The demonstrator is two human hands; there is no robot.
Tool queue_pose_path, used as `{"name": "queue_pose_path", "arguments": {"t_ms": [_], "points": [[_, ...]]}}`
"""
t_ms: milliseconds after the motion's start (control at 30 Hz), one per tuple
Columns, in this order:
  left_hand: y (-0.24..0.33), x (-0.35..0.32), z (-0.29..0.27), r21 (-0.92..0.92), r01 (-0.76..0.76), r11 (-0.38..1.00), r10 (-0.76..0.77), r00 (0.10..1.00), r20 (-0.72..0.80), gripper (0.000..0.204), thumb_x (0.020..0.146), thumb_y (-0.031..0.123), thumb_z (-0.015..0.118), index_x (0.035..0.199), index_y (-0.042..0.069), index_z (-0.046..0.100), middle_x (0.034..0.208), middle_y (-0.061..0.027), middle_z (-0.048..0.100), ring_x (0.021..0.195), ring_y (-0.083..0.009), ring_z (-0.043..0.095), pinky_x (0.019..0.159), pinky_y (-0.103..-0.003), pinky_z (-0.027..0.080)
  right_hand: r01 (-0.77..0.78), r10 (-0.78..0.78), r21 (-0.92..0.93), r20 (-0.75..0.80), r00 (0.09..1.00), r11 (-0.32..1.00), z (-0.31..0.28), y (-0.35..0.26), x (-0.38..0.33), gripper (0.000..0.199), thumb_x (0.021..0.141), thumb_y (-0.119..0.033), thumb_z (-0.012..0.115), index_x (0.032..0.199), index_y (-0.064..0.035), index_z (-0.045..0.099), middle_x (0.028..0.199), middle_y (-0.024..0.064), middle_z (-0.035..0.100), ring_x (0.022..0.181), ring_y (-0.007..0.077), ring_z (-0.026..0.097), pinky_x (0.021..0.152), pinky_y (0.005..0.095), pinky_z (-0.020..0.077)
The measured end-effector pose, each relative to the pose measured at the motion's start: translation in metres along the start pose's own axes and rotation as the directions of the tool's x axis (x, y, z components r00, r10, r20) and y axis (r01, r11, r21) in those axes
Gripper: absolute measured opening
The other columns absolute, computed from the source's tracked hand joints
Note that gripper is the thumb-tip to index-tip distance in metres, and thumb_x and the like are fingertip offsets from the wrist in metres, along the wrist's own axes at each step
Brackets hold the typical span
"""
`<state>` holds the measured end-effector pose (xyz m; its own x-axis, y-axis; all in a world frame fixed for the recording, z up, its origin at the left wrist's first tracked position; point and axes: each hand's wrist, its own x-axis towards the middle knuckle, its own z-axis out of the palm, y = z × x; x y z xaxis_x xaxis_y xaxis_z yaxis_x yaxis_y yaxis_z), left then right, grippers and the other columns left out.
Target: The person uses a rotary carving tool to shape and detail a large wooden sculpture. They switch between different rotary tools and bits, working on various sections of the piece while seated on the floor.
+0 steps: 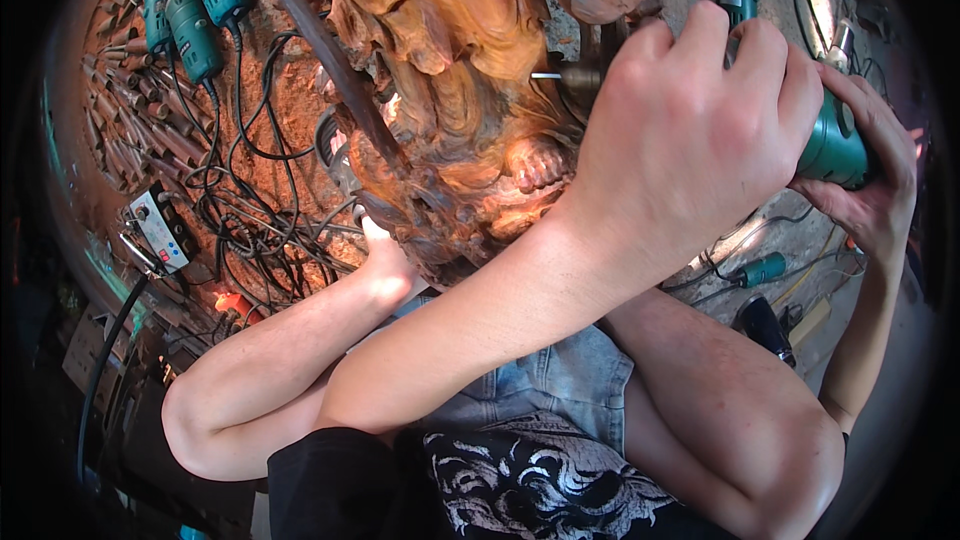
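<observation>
Grinder (840,148), green-bodied with a dark metal nose (580,82), held level with the brown wood carving (465,90) and just right of it; the left hand (695,110) is curled closed over the nose end, its fingertips hidden, and the right hand (865,155) is wrapped around the rear. Judged stiff, fairly weighty and smooth-cased, best gripped by the barrel, clear of the thin bit (546,76); the carving is judged heavy, hard and chippable at its edges. Reddish ground (290,117) is strewn with spare grinders (193,35), tangled cords, small rods (135,140) and a control box (158,230).
</observation>
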<state>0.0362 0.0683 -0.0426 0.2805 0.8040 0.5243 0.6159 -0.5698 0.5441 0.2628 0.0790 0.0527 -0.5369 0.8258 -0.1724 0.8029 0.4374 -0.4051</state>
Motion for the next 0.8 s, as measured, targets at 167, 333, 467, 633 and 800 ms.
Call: {"name": "queue_pose_path", "arguments": {"t_ms": [167, 333, 467, 633, 800], "points": [[0.003, -0.004, -0.004, -0.023, 0.010, 1.000, -0.010, 0.999, 0.036, 0.018, 0.079, 0.016, 0.072, 0.093, 0.004, 0.072, 0.082, -0.0046, 0.059, 0.079, -0.0205, 0.060, 0.062, -0.031, 0.049, -0.012, 0.012, -0.005, 0.042, 0.999, 1.000, -0.002, 0.000, -0.002, 0.087, 0.067, -0.045, 0.095, 0.133, 0.0027, 0.068, 0.121, 0.0160, 0.073, 0.106, 0.0291, 0.070, 0.097, 0.0390, 0.0530], [0.033, 0.000, -0.039, -0.219, 0.035, 0.975, -0.039, 0.999, -0.013, 0.019, 0.084, 0.020, 0.068, 0.095, 0.004, 0.071, 0.089, -0.0082, 0.063, 0.082, -0.0228, 0.061, 0.065, -0.033, 0.049, -0.074, 0.062, 0.096, 0.125, 0.990, 0.993, -0.064, -0.038, -0.054, 0.072, 0.082, -0.048, 0.085, 0.129, 0.0029, 0.066, 0.124, 0.0202, 0.071, 0.111, 0.0325, 0.069, 0.101, 0.0409, 0.0521], [0.046, -0.011, -0.047, -0.397, -0.020, 0.918, -0.041, 0.989, -0.144, 0.024, 0.086, 0.023, 0.068, 0.103, 0.006, 0.070, 0.096, -0.0088, 0.064, 0.089, -0.0257, 0.065, 0.067, -0.034, 0.053, -0.314, 0.412, 0.472, -0.117, 0.904, 0.824, -0.021, -0.058, -0.129, 0.038, 0.095, -0.036, 0.065, 0.110, -0.0015, 0.063, 0.124, 0.0188, 0.065, 0.125, 0.0313, 0.061, 0.107, 0.0408, 0.0478], [0.024, -0.026, -0.048, -0.410, -0.108, 0.906, -0.007, 0.963, -0.270, 0.028, 0.086, 0.023, 0.071, 0.111, 0.010, 0.071, 0.098, -0.0048, 0.064, 0.087, -0.0234, 0.067, 0.069, -0.034, 0.054, -0.247, 0.674, 0.786, -0.271, 0.687, 0.567, 0.031, -0.159, -0.057, 0.032, 0.078, -0.014, 0.080, 0.095, -0.0149, 0.053, 0.112, 0.0141, 0.064, 0.122, 0.0323, 0.064, 0.100, 0.0423, 0.0546], [0.003, -0.033, -0.048, -0.388, -0.143, 0.911, 0.012, 0.947, -0.322, 0.033, 0.083, 0.017, 0.073, 0.116, 0.012, 0.074, 0.098, -0.0044, 0.066, 0.084, -0.0227, 0.065, 0.069, -0.035, 0.053, 0.083, 0.261, 0.610, -0.453, 0.852, 0.788, 0.036, -0.143, -0.024, 0.045, 0.068, -0.008, 0.096, 0.084, -0.0272, 0.058, 0.108, 0.0187, 0.069, 0.100, 0.0400, 0.075, 0.078, 0.0413, 0.0654]]}}
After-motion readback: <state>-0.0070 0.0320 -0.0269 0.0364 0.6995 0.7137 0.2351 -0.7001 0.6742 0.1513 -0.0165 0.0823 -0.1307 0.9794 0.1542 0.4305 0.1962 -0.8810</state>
